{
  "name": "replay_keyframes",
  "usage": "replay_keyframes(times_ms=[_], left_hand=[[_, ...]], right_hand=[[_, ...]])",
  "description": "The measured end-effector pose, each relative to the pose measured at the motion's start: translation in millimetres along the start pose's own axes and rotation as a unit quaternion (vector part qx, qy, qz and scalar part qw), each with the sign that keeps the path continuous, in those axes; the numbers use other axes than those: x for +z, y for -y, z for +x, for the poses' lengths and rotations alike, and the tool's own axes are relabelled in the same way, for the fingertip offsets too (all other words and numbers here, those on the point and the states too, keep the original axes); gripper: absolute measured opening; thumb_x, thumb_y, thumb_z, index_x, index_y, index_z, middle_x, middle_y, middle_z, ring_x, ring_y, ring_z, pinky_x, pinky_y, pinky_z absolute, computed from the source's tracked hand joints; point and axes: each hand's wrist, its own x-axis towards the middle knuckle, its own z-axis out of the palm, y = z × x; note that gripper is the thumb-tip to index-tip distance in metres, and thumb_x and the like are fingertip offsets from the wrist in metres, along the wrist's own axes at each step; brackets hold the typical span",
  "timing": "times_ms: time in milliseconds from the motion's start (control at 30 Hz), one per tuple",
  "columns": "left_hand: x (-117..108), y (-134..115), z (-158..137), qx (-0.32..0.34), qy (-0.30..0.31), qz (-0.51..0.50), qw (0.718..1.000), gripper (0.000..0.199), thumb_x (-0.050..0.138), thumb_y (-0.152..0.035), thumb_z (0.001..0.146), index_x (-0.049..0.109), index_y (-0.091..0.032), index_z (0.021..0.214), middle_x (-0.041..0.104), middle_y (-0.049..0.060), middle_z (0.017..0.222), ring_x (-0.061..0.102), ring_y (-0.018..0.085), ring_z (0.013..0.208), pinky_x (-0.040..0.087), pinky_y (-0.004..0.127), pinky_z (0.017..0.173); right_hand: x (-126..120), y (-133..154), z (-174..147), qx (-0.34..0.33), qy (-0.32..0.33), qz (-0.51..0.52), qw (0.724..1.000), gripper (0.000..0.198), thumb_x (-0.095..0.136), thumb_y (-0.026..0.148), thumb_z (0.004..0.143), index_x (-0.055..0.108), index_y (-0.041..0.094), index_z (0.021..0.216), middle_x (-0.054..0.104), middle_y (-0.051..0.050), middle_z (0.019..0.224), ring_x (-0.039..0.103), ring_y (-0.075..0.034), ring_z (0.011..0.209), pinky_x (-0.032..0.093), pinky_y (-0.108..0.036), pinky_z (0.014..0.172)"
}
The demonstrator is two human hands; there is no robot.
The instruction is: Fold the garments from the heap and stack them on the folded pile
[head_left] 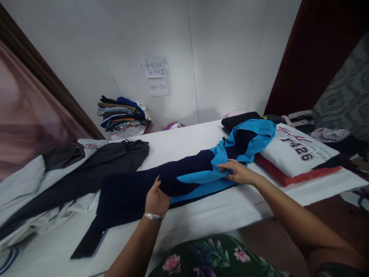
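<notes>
A navy and bright blue hooded jacket (184, 163) lies lengthwise across the white table, partly folded, its blue hood (261, 132) toward the right. My left hand (157, 199), with a silver bracelet at the wrist, grips the jacket's near edge around the middle; the thumb lies on top and the other fingers are partly hidden by cloth. Near the hood, my right hand (238, 172) pinches the light blue fabric, its index finger reaching left over it. Left of the jacket's dark lower end, a black phone (88, 243) rests on the table.
Dark and white clothes (115, 159) are heaped on the left. A stack of folded garments (123, 115) stands by the wall. On the right, a white printed shirt (302, 152) lies over a red garment (284, 177). Handwritten paper notes (157, 67) hang on the wall above the table (184, 140).
</notes>
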Motion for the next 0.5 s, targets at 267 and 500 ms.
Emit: replay_keyframes(times_ms=[267,500], left_hand=[[-12,2,-33,0.053,-0.016,0.170,0.984,0.070,0.068,-0.015,0.055,0.058,-0.029,0.123,0.060,0.004,0.125,0.053,0.030,0.120,0.049,0.038,0.093],[-26,-2,-30,-0.004,-0.026,0.339,0.940,0.076,0.072,-0.021,0.057,0.055,-0.027,0.130,0.048,0.014,0.138,0.025,0.032,0.140,0.034,0.046,0.105]], right_hand=[[-8,-61,49,-0.046,-0.022,-0.132,0.990,0.057,0.051,0.006,0.071,0.062,0.023,0.125,0.053,-0.009,0.137,0.036,-0.031,0.136,0.032,-0.051,0.109],[-16,-87,89,-0.018,0.030,-0.123,0.992,0.044,0.056,0.019,0.078,0.064,0.022,0.121,0.054,-0.009,0.136,0.036,-0.031,0.136,0.034,-0.049,0.109]])
